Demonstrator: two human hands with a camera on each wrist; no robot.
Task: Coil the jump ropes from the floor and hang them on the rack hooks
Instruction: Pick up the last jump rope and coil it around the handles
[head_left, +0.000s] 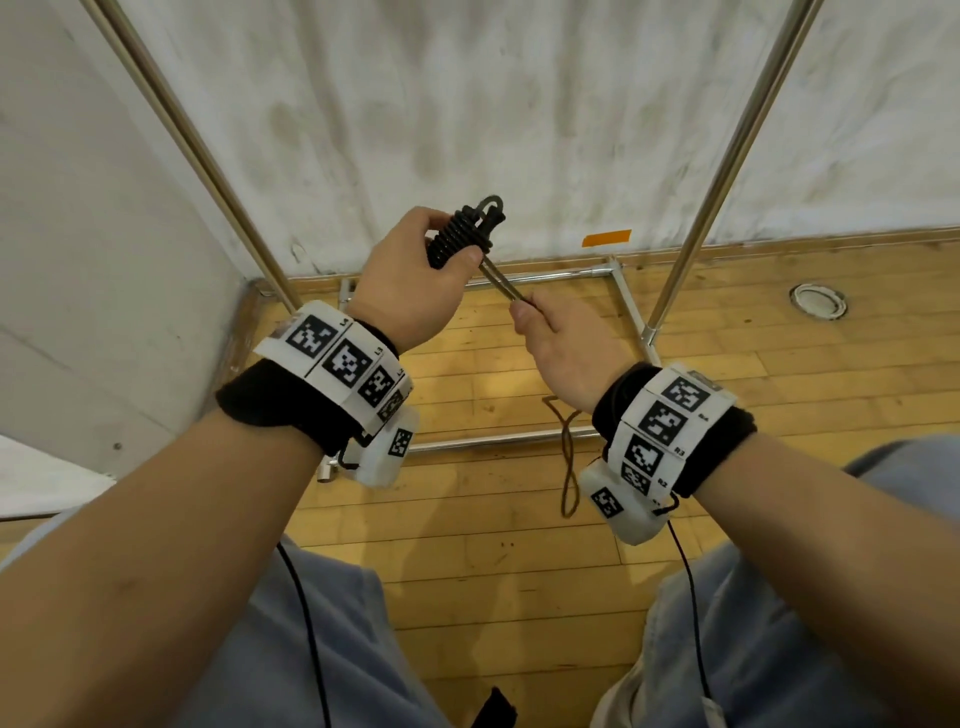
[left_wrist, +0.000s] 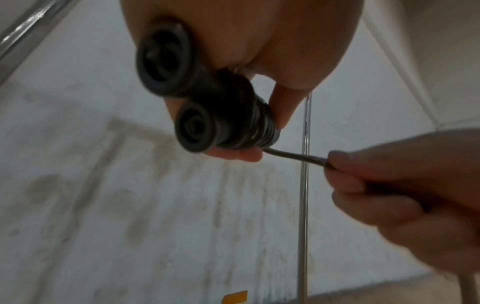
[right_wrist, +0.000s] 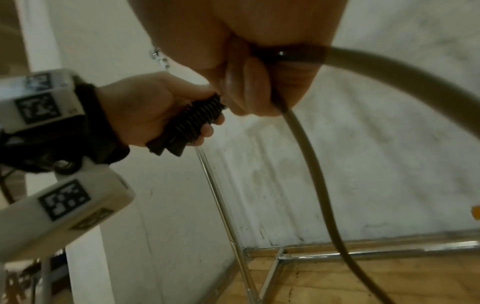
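My left hand (head_left: 415, 275) grips the two black handles (left_wrist: 182, 102) of a jump rope, held side by side with dark cord wound tightly round them (head_left: 460, 236). The wound bundle (right_wrist: 193, 123) also shows in the right wrist view. A short taut stretch of cord (head_left: 501, 283) runs from the bundle to my right hand (head_left: 561, 338), which pinches it in curled fingers. From that hand the cord (right_wrist: 311, 164) hangs down, and a loose loop (head_left: 570, 467) dangles over the wooden floor. No rack hooks are in view.
Two slanted steel rack poles (head_left: 197, 150) (head_left: 727, 166) rise on either side, with a steel base frame (head_left: 545, 273) on the wooden floor. A stained white wall stands behind, with orange tape (head_left: 606, 238) low on it. A round floor fitting (head_left: 819, 301) lies at the right.
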